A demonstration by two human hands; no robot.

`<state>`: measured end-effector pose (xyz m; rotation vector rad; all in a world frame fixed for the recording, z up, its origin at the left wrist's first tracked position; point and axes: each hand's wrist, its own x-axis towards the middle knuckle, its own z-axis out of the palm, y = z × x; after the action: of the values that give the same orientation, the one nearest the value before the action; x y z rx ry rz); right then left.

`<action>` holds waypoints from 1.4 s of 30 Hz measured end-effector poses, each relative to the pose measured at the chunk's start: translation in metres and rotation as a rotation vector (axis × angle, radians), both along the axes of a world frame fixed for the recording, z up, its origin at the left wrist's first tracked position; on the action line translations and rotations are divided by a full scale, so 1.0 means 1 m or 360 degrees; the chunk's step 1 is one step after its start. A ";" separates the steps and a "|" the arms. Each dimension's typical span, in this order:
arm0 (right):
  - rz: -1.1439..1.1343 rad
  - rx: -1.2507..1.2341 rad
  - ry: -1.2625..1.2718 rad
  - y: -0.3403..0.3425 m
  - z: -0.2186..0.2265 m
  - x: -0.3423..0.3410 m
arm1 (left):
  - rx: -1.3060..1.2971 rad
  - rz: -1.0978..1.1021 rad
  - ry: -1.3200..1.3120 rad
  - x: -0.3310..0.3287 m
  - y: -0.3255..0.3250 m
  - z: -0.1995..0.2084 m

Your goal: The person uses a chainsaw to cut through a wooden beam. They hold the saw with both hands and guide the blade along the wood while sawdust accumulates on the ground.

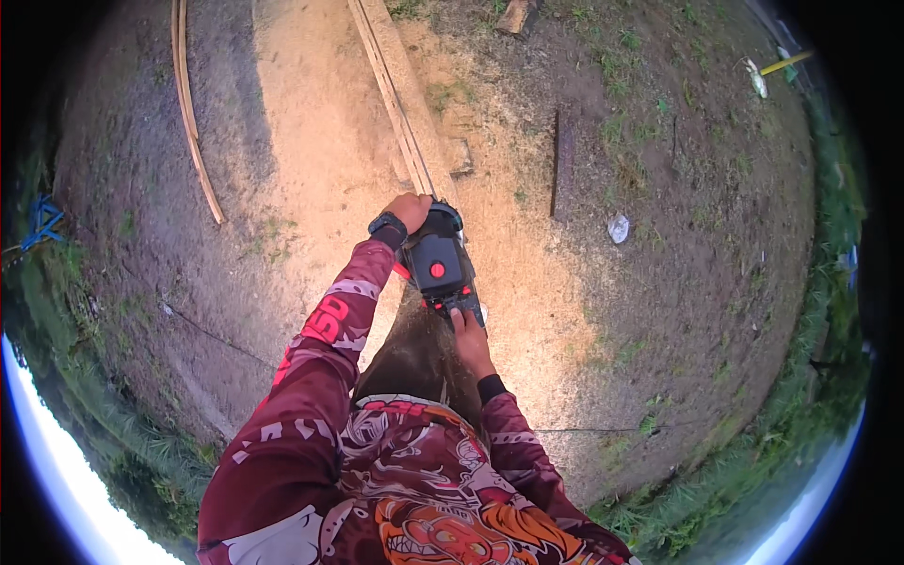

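Note:
A chainsaw with a black body and red parts [439, 262] is in front of my legs, pointing away from me. My left hand [409, 210], with a dark watch at the wrist, is closed round its front handle. Behind the body, my right hand [473, 343] grips the rear handle. The saw's front end meets the near end of a long timber [411, 71], which runs away toward the top edge. Dark lines run lengthwise along the timber. The saw's body hides most of its bar, so I cannot tell how deep it sits.
Pale sawdust [311, 113] covers the ground round the timber. A wood block [460, 156] shows beside it. Long thin wood strips [188, 122] lie at left, a dark plank [563, 165] and crumpled clear plastic [618, 228] at right. Another wood chunk [518, 16] lies far ahead.

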<state>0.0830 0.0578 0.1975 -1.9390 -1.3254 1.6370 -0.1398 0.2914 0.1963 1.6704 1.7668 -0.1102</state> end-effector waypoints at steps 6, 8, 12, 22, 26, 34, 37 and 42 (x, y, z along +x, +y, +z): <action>-0.0035 0.0030 0.0005 0.060 -0.015 -0.038 | 0.0047 0.0126 -0.0028 -0.032 0.073 0.001; 0.0007 0.0014 0.0018 0.091 -0.012 -0.057 | 0.0118 0.0059 -0.0002 -0.062 0.099 -0.012; 0.0006 0.0008 0.0040 0.134 -0.011 -0.080 | 0.0184 0.0111 0.0003 -0.088 0.148 -0.029; 0.0083 0.0002 -0.0124 0.142 -0.002 -0.093 | 0.0237 0.0048 0.0041 -0.118 0.168 -0.058; 0.0024 0.0044 -0.0099 0.125 -0.006 -0.070 | 0.0313 -0.0085 0.0012 -0.082 0.133 -0.052; -0.0031 -0.0011 -0.0010 0.065 -0.006 -0.035 | 0.0208 -0.0144 0.0054 -0.035 0.074 -0.021; -0.0025 0.0059 -0.0004 0.035 -0.010 -0.020 | 0.0136 -0.0178 0.0131 -0.025 0.043 -0.026; 0.0020 0.0095 -0.0022 0.001 -0.012 -0.002 | 0.0173 -0.0062 0.0086 -0.009 0.008 -0.024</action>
<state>0.0813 0.0589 0.1853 -1.9153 -1.3782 1.5741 -0.1491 0.2997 0.1725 1.7947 1.8094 -0.0790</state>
